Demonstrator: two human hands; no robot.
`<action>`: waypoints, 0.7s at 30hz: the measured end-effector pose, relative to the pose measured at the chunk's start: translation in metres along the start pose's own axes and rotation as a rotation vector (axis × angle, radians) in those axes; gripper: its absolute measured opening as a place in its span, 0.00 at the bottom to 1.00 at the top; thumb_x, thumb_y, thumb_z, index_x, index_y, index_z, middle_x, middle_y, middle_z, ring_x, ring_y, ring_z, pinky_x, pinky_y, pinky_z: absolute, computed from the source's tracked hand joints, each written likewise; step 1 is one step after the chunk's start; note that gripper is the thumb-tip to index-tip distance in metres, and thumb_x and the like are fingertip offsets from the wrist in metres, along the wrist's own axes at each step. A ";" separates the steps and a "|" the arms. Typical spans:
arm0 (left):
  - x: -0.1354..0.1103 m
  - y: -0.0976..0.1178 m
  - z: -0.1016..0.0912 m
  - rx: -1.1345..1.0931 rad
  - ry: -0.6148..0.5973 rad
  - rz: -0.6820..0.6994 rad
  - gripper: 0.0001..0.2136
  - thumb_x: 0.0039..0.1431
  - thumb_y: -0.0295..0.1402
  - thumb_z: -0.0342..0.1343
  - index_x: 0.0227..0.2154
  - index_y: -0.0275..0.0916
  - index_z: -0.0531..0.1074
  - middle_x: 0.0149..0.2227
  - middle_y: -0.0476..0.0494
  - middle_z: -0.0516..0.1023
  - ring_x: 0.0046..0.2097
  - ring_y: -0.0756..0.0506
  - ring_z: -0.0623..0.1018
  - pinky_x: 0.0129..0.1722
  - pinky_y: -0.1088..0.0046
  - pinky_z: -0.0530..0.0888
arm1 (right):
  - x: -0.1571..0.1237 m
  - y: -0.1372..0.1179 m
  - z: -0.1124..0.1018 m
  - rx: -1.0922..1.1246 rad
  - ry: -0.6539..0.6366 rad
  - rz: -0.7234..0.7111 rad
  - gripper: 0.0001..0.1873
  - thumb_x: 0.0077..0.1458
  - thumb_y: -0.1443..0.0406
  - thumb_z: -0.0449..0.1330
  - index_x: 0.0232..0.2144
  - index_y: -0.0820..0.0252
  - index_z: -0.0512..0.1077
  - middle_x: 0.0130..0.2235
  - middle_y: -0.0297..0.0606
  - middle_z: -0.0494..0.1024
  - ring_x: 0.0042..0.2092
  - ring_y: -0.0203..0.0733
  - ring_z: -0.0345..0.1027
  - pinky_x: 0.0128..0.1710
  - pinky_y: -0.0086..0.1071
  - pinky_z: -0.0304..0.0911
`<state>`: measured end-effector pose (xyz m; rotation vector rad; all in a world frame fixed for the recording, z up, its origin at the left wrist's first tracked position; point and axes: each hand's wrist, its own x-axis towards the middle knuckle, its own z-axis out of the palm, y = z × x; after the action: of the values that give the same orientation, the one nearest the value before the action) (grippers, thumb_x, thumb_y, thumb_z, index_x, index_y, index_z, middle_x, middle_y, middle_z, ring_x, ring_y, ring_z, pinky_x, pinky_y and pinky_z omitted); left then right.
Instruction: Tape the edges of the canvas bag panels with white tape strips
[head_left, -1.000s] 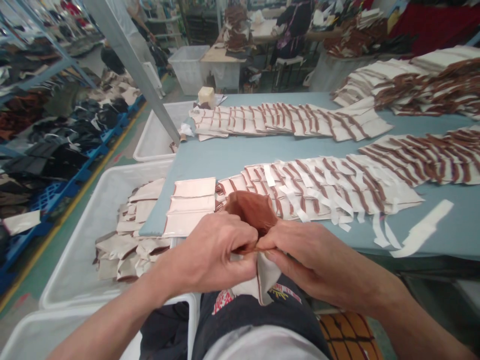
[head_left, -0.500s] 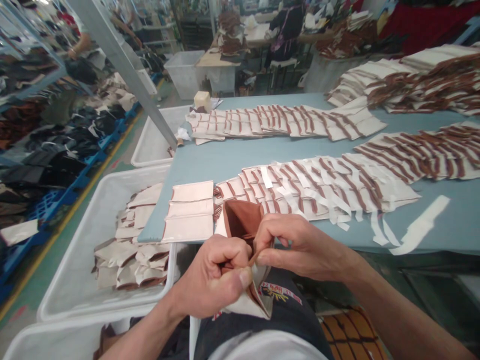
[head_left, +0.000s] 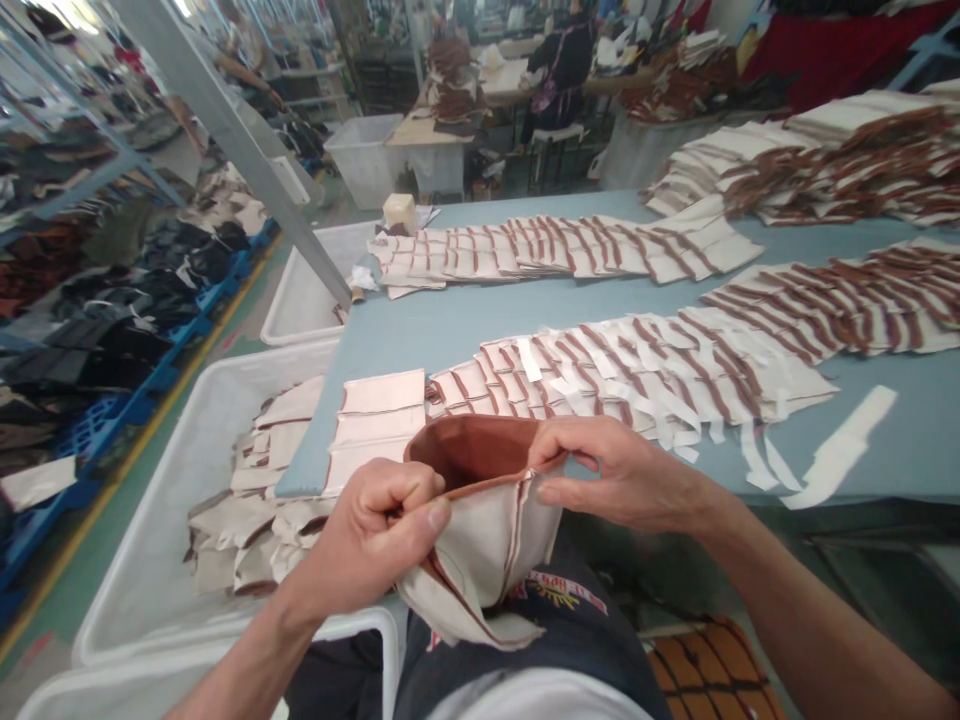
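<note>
Between my hands hangs a sewn fabric piece (head_left: 480,540), cream outside and brown inside, its mouth spread wide over my lap. My left hand (head_left: 394,525) pinches the rim at the left, thumb on top. At the right, my right hand (head_left: 600,470) grips the same rim close to a vertical seam, with thumb and fingers closed on it. Just beyond, a row of overlapping cream pieces with brown edges (head_left: 600,375) lies on the blue table (head_left: 450,330). Flat cream panels (head_left: 379,410) rest at the table's near left corner.
White strips (head_left: 847,450) lie on the row and at the table's front edge. Another row (head_left: 547,250) and a tall stack (head_left: 825,160) are farther back. On my left stands a white bin (head_left: 157,560) of cream pieces, beside a metal post (head_left: 232,140). A person (head_left: 559,75) sits at a far table.
My hands have moved apart, the left one leftward. The piece, bunched between them before, is now stretched open with its brown inside and front seam showing.
</note>
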<state>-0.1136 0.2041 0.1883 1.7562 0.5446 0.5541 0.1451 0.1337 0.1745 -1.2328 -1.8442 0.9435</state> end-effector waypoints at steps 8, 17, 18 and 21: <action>0.013 0.004 -0.027 0.372 -0.080 -0.009 0.19 0.65 0.50 0.54 0.36 0.37 0.74 0.34 0.46 0.78 0.35 0.47 0.74 0.35 0.73 0.68 | 0.007 -0.022 0.005 0.064 0.007 -0.110 0.06 0.63 0.71 0.59 0.32 0.59 0.73 0.34 0.35 0.78 0.37 0.36 0.70 0.40 0.30 0.63; 0.028 0.019 -0.006 0.446 -0.083 0.237 0.07 0.57 0.23 0.53 0.34 0.37 0.75 0.33 0.46 0.82 0.36 0.49 0.78 0.40 0.74 0.71 | 0.022 -0.025 0.021 0.096 0.026 0.010 0.07 0.61 0.70 0.58 0.30 0.58 0.70 0.30 0.32 0.73 0.30 0.34 0.63 0.30 0.27 0.58; 0.029 0.018 -0.006 0.449 -0.090 0.235 0.06 0.57 0.23 0.53 0.33 0.37 0.75 0.33 0.47 0.82 0.35 0.49 0.78 0.39 0.74 0.71 | 0.022 -0.024 0.021 0.103 0.021 0.035 0.07 0.61 0.69 0.58 0.29 0.58 0.70 0.29 0.32 0.72 0.30 0.34 0.63 0.29 0.27 0.58; 0.032 0.016 -0.009 0.462 -0.128 0.231 0.06 0.57 0.23 0.53 0.32 0.38 0.74 0.30 0.48 0.81 0.32 0.50 0.77 0.35 0.76 0.70 | 0.020 -0.021 0.022 0.108 0.010 0.075 0.07 0.62 0.67 0.58 0.30 0.59 0.69 0.30 0.32 0.72 0.30 0.35 0.63 0.29 0.27 0.57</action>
<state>-0.0928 0.2267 0.2082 2.2973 0.4014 0.4950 0.1112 0.1432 0.1851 -1.2452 -1.7256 1.0619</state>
